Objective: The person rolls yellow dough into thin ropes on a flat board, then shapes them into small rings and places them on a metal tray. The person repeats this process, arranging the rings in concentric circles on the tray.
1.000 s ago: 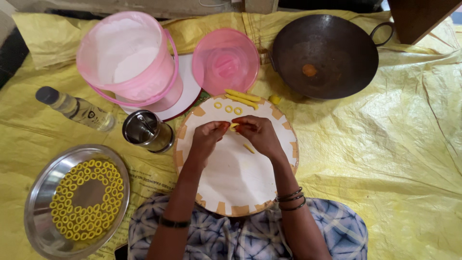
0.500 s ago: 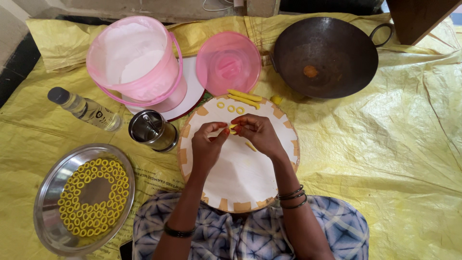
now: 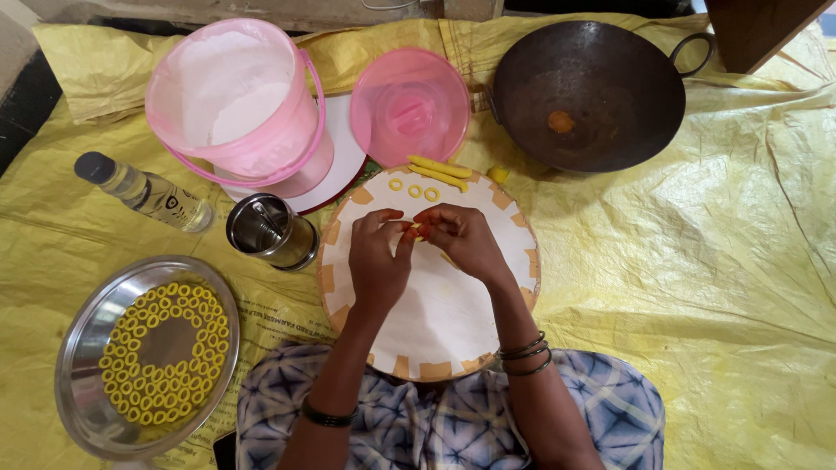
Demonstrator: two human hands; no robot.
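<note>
Both of my hands meet over a round white board (image 3: 444,305) with a tan-patterned rim. My left hand (image 3: 379,261) and my right hand (image 3: 461,239) pinch a small piece of yellow dough (image 3: 419,231) between their fingertips. At the board's far edge lie three small yellow dough rings (image 3: 414,189) and two yellow dough sticks (image 3: 440,171). A small yellow dough lump (image 3: 497,174) sits just beyond the rim.
A steel plate (image 3: 91,348) holding several yellow rings lies at the left. Nearby stand a small steel cup (image 3: 270,231), a clear bottle (image 3: 144,190), a pink bucket (image 3: 239,104) of white flour, its pink lid (image 3: 409,104) and a dark wok (image 3: 592,91). Yellow sheeting (image 3: 697,261) covers the floor.
My hands stay over the board and keep working the dough piece; the fingertips have shifted slightly. The view has drifted a little.
</note>
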